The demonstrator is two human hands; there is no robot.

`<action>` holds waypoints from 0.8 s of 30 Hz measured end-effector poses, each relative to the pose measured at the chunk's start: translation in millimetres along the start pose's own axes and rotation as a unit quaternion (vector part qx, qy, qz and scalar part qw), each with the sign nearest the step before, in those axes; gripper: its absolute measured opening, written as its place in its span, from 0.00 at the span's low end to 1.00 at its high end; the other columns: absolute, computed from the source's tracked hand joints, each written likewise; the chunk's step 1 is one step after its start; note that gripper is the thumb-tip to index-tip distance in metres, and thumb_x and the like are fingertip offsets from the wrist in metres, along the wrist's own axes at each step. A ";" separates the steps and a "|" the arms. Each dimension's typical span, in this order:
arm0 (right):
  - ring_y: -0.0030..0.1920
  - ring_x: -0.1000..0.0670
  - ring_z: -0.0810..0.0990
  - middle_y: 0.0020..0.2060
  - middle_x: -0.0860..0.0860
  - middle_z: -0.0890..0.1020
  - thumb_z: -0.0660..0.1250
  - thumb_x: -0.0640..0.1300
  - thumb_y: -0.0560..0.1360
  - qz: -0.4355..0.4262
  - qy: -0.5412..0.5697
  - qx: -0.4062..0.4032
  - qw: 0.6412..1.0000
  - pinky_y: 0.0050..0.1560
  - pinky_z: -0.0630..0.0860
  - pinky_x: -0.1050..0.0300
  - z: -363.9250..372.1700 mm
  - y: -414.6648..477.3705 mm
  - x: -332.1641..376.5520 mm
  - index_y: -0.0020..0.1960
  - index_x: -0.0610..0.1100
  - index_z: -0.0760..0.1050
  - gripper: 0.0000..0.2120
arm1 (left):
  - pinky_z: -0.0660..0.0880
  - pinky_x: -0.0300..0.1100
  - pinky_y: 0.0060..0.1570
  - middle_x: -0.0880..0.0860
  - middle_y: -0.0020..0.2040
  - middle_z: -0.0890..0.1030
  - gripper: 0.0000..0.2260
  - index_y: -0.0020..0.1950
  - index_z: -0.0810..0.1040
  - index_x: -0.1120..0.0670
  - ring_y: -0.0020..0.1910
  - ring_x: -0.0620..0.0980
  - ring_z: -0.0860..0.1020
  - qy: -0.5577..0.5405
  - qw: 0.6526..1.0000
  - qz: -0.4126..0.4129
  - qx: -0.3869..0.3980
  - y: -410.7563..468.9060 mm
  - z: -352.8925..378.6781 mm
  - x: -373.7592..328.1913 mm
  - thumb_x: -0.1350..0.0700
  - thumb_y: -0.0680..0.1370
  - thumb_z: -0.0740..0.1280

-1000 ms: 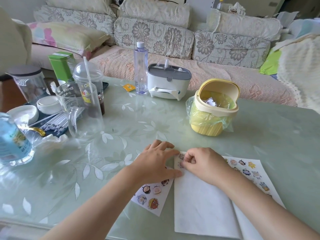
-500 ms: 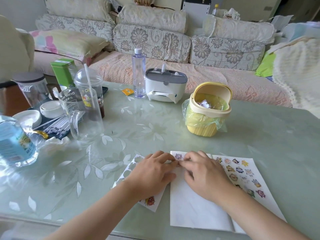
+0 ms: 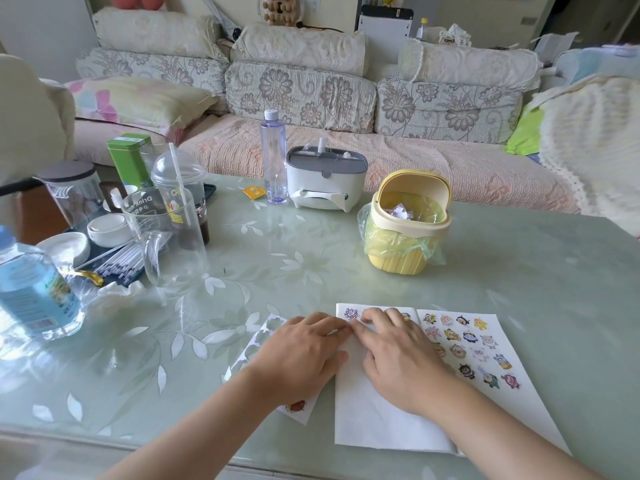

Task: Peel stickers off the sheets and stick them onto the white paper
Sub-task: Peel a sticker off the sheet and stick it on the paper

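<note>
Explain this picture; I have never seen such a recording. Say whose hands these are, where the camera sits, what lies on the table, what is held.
No machine here: a person's two bare hands, filmed by one head-worn camera looking down. On the pale green glass table lie a white paper sheet, a cartoon sticker sheet to its right, and a partly emptied sticker sheet under the left hand. The right hand meets it at the paper's top edge, fingers bent; whether they pinch a sticker is hidden.

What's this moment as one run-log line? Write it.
phase: sticking | left hand: rests on left sticker sheet | right hand: fingertips on white paper, grip unclear | right sticker sheet: flat beside paper
</note>
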State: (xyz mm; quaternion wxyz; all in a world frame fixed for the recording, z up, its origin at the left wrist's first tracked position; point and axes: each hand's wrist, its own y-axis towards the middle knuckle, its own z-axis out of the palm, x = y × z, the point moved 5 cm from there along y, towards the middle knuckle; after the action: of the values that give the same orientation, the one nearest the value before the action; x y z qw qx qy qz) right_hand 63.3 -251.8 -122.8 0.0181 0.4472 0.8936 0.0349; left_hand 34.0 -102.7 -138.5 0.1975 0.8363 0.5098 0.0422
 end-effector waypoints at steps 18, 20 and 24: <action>0.59 0.47 0.71 0.60 0.53 0.73 0.47 0.51 0.73 -0.009 0.039 -0.001 0.999 0.58 0.74 0.49 -0.7 -0.7 -5.5 0.71 0.51 0.70 0.29 | 0.77 0.41 0.52 0.42 0.64 0.79 0.17 0.66 0.79 0.45 0.61 0.44 0.77 -0.019 1.000 -0.010 -0.003 1.3 -0.3 -0.4 0.46 0.81 0.57; 0.57 0.47 0.73 0.59 0.53 0.75 0.49 0.51 0.73 -0.015 0.036 -0.002 0.999 0.55 0.76 0.49 -1.6 -1.7 -6.5 0.69 0.50 0.74 0.28 | 0.78 0.42 0.54 0.43 0.63 0.81 0.17 0.63 0.81 0.49 0.60 0.44 0.78 -0.025 1.000 -0.009 -0.012 1.2 -0.4 0.0 0.48 0.82 0.57; 0.50 0.45 0.79 0.54 0.51 0.81 0.55 0.48 0.71 -0.012 0.046 -0.007 0.999 0.45 0.80 0.47 -3.6 -5.9 -8.2 0.60 0.49 0.81 0.23 | 0.77 0.41 0.57 0.45 0.61 0.82 0.16 0.61 0.83 0.52 0.59 0.45 0.79 -0.042 0.999 -0.010 -0.032 2.4 -1.0 0.6 0.51 0.82 0.58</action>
State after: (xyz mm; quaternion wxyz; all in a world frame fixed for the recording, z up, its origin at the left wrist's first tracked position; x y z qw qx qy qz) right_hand 63.3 -262.1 -119.7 -0.0199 0.4342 0.8985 0.0616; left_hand 36.0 -102.8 -136.8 0.2460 0.8255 0.5075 0.0211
